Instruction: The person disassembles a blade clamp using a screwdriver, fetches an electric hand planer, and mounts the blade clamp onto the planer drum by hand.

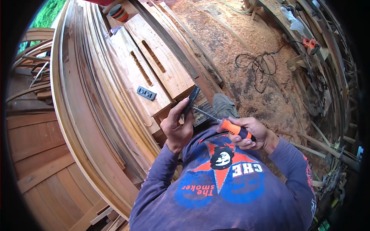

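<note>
My left hand (178, 126) grips a narrow dark rectangular piece (194, 93), held upright just off the end of the pale timber blocks. My right hand (251, 135) holds a screwdriver (231, 128) with an orange and dark handle, its shaft reaching up-left to the piece in my left hand; whether the tip touches it or sits in it, I cannot tell exactly. Two pale wooden blocks (173, 82) lie side by side, each with a long cut slot. A dark grey plate (146, 93) with several openings lies on the left block.
Long moulded boards (73, 96) are stacked at my left, above panelled wood (42, 161). A striped pot (118, 14) stands at the far end. Sawdust (250, 46) covers the ground at right, with a coiled black cable (256, 67), an orange power tool (310, 44) and scrap timber (327, 146).
</note>
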